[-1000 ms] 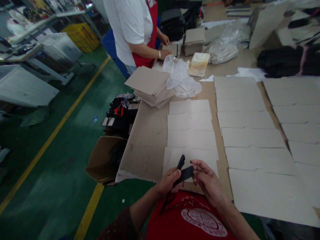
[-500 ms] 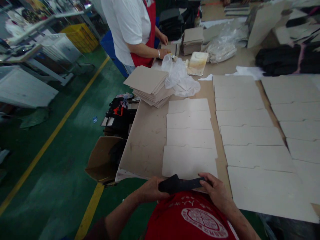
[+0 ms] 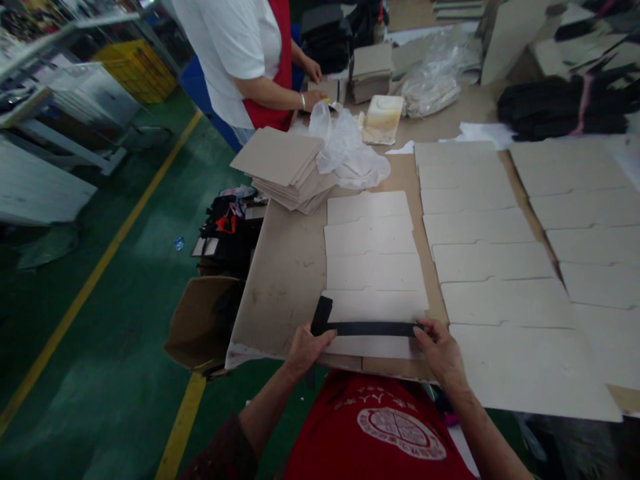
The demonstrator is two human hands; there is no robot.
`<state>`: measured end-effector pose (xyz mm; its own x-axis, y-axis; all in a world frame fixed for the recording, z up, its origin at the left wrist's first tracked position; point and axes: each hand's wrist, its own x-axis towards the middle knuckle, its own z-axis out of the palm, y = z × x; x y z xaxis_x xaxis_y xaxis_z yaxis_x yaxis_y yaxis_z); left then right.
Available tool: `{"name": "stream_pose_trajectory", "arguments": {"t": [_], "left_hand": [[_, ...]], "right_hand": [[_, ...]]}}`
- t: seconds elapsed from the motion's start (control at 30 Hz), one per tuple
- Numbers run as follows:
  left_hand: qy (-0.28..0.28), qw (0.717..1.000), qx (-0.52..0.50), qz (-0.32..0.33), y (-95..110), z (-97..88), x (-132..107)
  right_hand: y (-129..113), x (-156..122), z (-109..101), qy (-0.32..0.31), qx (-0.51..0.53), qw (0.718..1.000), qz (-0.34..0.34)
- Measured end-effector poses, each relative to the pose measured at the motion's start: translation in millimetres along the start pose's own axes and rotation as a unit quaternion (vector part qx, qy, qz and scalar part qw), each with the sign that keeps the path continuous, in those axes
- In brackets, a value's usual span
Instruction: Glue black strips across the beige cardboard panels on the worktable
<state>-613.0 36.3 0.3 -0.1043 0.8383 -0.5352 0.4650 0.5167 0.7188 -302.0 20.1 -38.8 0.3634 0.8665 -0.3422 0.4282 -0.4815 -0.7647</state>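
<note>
A flat black strip (image 3: 375, 329) is stretched level between my hands, over the nearest pale board (image 3: 373, 305) of the left column. My left hand (image 3: 309, 348) is closed on its left end, where more black strip stands up above the fingers and some hangs below. At the other end my right hand (image 3: 441, 348) pinches the strip between thumb and fingers. Whether the strip touches the board or hovers just over it, I cannot tell.
Two more columns of overlapping boards (image 3: 505, 303) lie to the right. At the table's left stands a stack of grey-brown boards (image 3: 280, 157) beside a crumpled plastic bag (image 3: 345, 150). A co-worker (image 3: 250, 67) stands beyond. An open cardboard box (image 3: 195, 320) sits on the floor.
Both hands have moved forward from near my apron to over the board. They have spread apart, and the black strip, bunched before, is now drawn out straight.
</note>
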Motion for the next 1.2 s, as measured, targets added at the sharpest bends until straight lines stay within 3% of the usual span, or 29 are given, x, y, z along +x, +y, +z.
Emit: {"name": "stream_pose_trajectory", "arguments": {"t": [0.13,0.4,1.2], "left_hand": [[0.022,1.000,-0.009,0.010,-5.8,4.6,1.6],[0.014,0.998,-0.053,0.033,-19.2,7.6,-3.2],[0.056,0.997,-0.049,-0.008,-15.0,15.5,13.4]], "right_hand": [[2.3,-0.2,4.0,0.021,-0.021,0.999,-0.016],[5.7,0.8,7.4,0.035,-0.060,0.997,-0.044],[6.0,13.1,12.9,0.064,-0.085,0.993,-0.057]]}}
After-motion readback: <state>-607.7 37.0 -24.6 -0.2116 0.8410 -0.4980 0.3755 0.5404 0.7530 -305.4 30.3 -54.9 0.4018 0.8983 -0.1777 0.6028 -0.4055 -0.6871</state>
